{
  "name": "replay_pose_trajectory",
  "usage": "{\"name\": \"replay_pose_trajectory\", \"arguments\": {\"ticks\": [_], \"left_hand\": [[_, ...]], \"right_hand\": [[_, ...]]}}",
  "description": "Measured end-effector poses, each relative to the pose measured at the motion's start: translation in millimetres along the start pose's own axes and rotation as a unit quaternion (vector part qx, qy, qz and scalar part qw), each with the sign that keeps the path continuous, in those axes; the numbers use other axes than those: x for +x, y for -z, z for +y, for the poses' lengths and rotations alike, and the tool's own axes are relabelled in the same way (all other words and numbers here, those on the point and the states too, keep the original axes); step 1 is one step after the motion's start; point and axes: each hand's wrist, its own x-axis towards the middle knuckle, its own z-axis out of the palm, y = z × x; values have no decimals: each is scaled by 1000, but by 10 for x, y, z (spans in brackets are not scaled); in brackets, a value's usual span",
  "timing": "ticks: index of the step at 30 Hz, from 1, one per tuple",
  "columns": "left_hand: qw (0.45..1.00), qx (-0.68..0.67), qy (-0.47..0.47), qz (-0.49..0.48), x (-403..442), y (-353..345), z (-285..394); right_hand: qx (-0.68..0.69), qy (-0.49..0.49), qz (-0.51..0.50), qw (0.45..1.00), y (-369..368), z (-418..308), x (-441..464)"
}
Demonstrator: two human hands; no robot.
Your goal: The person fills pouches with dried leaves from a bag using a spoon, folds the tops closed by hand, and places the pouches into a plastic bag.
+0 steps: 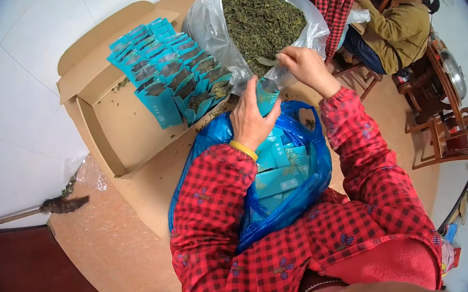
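Observation:
My left hand (251,117), with a yellow band at the wrist, holds a small teal packet (267,98) upright above a blue plastic bag (320,161). More teal packets (278,179) fill that bag. My right hand (308,68) is just right of the held packet, thumb and fingers pinched together at a pale leaf or small scoop (265,61), too small to make out. Behind both hands stands a clear plastic bag (212,25) full of dried green leaves (264,18). Rows of open teal packets (161,108), some with leaves inside, stand in a cardboard box (119,125) at the left.
A person (398,24) in an olive jacket sits at the upper right, near someone's red checked sleeve (334,9). Wooden chairs (439,139) and a table (443,74) are at the right. A broom (64,204) lies at the left beside a dark red surface (33,284).

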Motion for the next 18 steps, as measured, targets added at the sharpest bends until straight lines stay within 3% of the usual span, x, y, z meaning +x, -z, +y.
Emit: {"name": "replay_pose_trajectory", "arguments": {"ticks": [10, 18], "left_hand": [[1000, 8, 21, -6, 11, 10, -21], [1000, 16, 23, -1, 15, -2, -35]], "right_hand": [[17, -19, 68, 997, -412, 91, 432], [49, 3, 85, 995, -161, 92, 145]]}}
